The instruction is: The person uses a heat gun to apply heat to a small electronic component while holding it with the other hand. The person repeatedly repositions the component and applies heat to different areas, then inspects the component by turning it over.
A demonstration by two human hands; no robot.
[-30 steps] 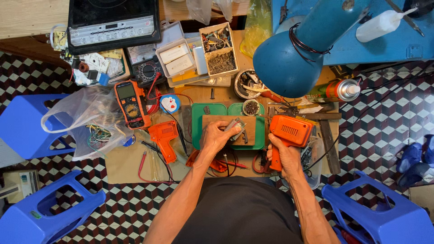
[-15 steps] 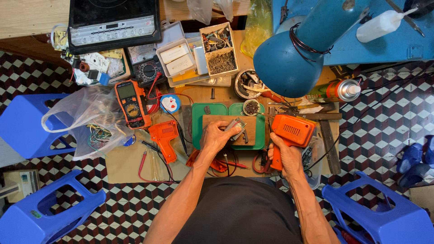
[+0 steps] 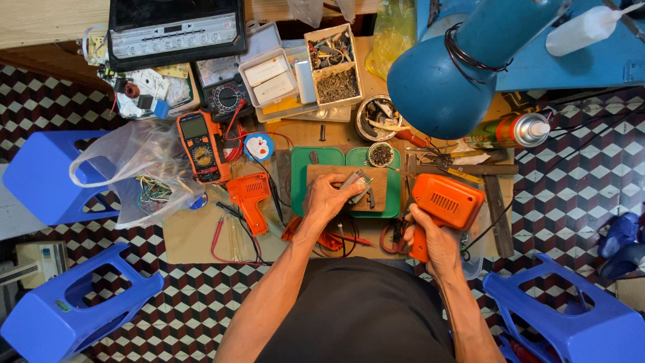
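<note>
I see a small grey metal part [image 3: 355, 181] pinched in the fingers of my left hand [image 3: 329, 198], which cover its lower half, so I cannot make out its full shape; what shows is flat and angular. It sits over a brown wooden board [image 3: 379, 195] that lies on a green cutting mat [image 3: 302, 168] on the worktop. Just right of the board, my right hand [image 3: 430, 238] has its fingers wrapped tight around the grip of an orange pistol-shaped soldering gun [image 3: 445, 202], whose tip is hidden behind its body. Left of the board lies a second, smaller orange gun-shaped tool [image 3: 250, 198], and further left an orange multimeter [image 3: 200, 146]. Above and right of the board, a blue lamp shade [image 3: 437, 87] blocks part of the worktop.
</note>
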